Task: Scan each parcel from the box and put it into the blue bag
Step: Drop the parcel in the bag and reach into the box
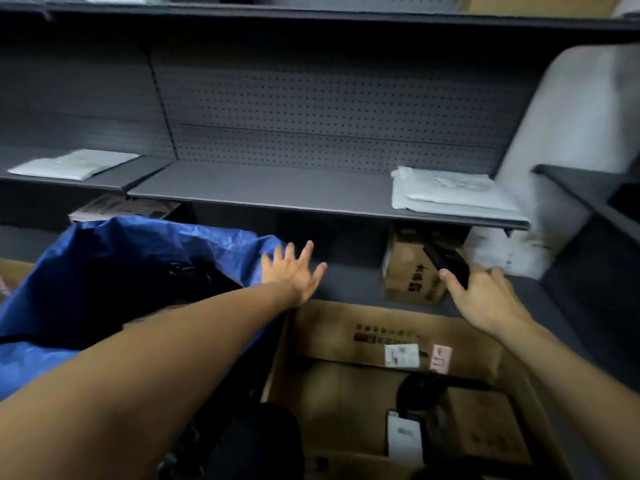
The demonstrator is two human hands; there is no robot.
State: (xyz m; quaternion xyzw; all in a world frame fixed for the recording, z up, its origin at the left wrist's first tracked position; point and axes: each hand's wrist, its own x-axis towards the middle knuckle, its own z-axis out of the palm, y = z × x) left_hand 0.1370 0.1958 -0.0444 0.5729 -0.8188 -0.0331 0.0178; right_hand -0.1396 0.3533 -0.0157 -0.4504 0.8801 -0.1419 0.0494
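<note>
My left hand is stretched out with fingers spread and nothing in it, over the right rim of the blue bag. The bag lies open at the left with dark parcels inside it. My right hand grips a black handheld scanner at the right. Below both hands stands an open cardboard box with labels on its inner wall. A dark parcel with a white label lies in the box.
A grey shelf runs across the middle with white mailers at its right end and left end. A small brown carton stands under the shelf. A white column and a dark counter edge are at the right.
</note>
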